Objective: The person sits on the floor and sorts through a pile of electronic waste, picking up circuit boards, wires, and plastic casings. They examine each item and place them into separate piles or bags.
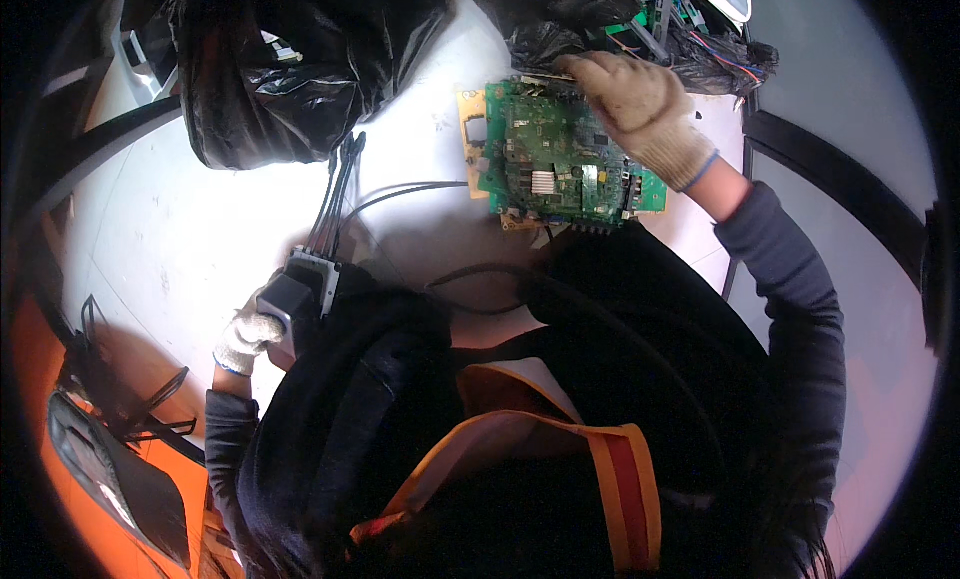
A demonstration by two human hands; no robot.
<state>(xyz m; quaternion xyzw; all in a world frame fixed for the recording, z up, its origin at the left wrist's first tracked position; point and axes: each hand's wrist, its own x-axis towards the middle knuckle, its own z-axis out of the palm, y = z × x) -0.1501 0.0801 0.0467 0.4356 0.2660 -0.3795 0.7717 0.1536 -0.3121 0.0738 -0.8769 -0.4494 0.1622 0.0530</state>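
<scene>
My left hand (251,335), in a pale knitted glove, grips a dark box-shaped device (287,303) beside my left leg. A grey metal plate (324,273) sits at the device's far end, and several black cables (330,196) run from it towards a black plastic bag. At the upper right, my gloved right hand (637,110) curls over the top right edge of a stack of green circuit boards (551,151). The uppermost board carries a pale finned heatsink (542,182). My right thumb is hidden. Under the stack, a tan board (471,140) sticks out on the left.
A large black plastic bag (277,99) stands at the upper left. Beyond my right hand, another black bag (555,9) adjoins electronic scrap with loose wires (724,54). A black cable loop (480,286) lies near my legs. At lower left stands a dark chair-like object (112,474).
</scene>
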